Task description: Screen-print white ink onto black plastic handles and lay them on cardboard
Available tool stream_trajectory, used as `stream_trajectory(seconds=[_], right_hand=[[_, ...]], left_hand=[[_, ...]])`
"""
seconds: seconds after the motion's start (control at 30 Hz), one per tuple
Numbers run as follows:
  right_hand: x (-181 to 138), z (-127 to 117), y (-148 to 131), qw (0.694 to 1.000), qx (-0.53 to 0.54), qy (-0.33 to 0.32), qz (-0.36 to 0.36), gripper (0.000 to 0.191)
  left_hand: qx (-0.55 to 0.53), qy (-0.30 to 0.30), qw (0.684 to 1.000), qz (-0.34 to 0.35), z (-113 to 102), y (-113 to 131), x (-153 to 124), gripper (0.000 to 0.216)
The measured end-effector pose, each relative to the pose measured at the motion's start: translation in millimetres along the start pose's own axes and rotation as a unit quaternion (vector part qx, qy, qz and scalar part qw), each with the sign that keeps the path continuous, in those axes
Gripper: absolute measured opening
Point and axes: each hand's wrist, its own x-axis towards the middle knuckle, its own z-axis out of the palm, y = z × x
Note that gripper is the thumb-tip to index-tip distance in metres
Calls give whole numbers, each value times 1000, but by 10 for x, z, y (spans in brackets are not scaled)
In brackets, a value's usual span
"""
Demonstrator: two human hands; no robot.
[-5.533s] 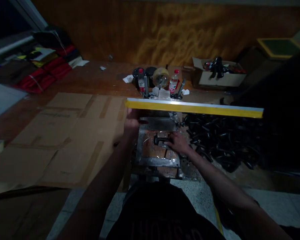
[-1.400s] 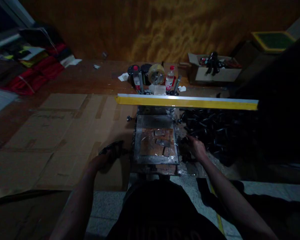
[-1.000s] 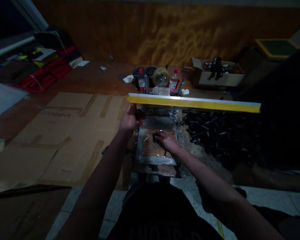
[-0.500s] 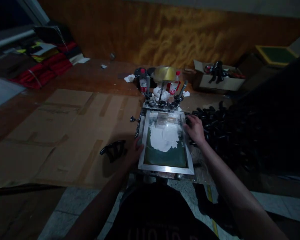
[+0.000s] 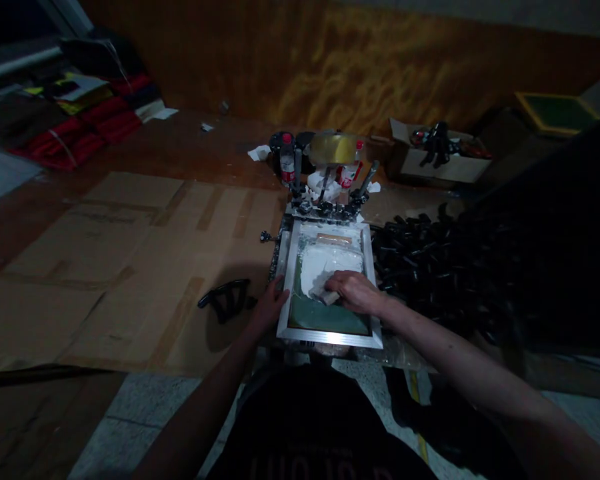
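A small screen-printing frame (image 5: 286,293) with a metal rim lies flat on its press, white ink (image 5: 325,260) spread over the green mesh. My right hand (image 5: 356,293) is closed on a squeegee (image 5: 330,298) resting on the mesh near the ink's front edge. My left hand (image 5: 271,308) presses on the frame's left rim, fingers laid flat. One black plastic part (image 5: 226,300) lies on the cardboard just left of my left hand.
A large heap of black plastic parts (image 5: 430,267) lies right of the press. Bottles (image 5: 286,160) and a tape roll (image 5: 333,148) stand behind the press. A cardboard box (image 5: 440,163) sits at the back right. Flattened cardboard (image 5: 110,267) covers the floor at left.
The frame, raised a second ago, now lies flat on the press. My right hand left the frame's right rim and grips the squeegee on the mesh. My left hand stays on the left rim.
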Motion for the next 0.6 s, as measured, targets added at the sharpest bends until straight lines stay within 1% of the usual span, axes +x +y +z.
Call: stream_trajectory(seconds=[0.07, 0.13, 0.17, 0.23, 0.3, 0.37, 0.43, 0.5, 0.57, 0.6], right_hand=[[43, -42, 22, 999, -4, 8, 33, 19], [92, -9, 4, 996, -22, 46, 75, 20], [91, 42, -19, 994, -28, 68, 82, 22], [28, 174, -75, 994, -22, 93, 61, 28], [-61, 268, -106, 995, 3, 91, 32, 31], [-68, 249, -88, 996, 23, 84, 36, 30], [61, 102, -12, 992, 31, 100, 76, 34], [269, -140, 125, 982, 34, 135, 128, 46], [422, -421, 332, 968, 32, 172, 182, 58], [440, -553, 460, 957, 35, 194, 212, 60]], left_hand=[[-4, 0, 1000, -4, -6, 32, -15, 68], [-13, -5, 1000, -6, -17, 70, -38, 67], [-18, -8, 1000, -8, -22, 88, -50, 68], [-24, -14, 999, -15, -27, 120, -72, 70], [-29, -14, 999, -15, -29, 150, -89, 69], [-30, -10, 999, -11, -38, 194, -104, 68], [-33, -11, 999, -4, -68, 276, -130, 71], [-36, -18, 999, 4, -125, 414, -174, 72], [-34, -10, 999, 15, -200, 610, -230, 65], [-30, 3, 999, 23, -238, 724, -255, 57]])
